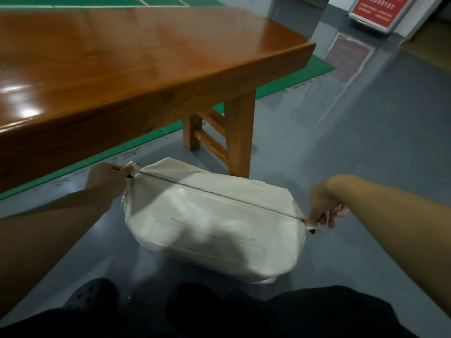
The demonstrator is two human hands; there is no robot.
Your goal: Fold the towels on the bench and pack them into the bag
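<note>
Your left hand (107,178) pinches the fabric tab at the far end of the bag (210,220), fingers curled tight on it, while your right hand (324,208) grips the tab or zip pull at the near end, where the slider seems to sit; motion blur hides exactly which piece the right fingers have. Between the two hands the zip (219,193) runs taut and appears closed along its whole length. The bag sits on the grey floor (366,142) just in front of the leg of the wooden bench (122,57), and no towels show on the part of the bench top in view, so they are likely already inside, though you cannot confirm that from here. Expect the bag to handle as soft and floppy: its pale, slightly glossy skin dents and creases, and the rounded bulge suggests a light, squashy load that shifts when lifted. That sheen may make the flat panels slippery, so take hold at the end tabs or the seam beside the zip, not the broad sides. Keep tension between both ends when working the slider, since slack fabric would probably bunch under the zip teeth and snag.
</note>
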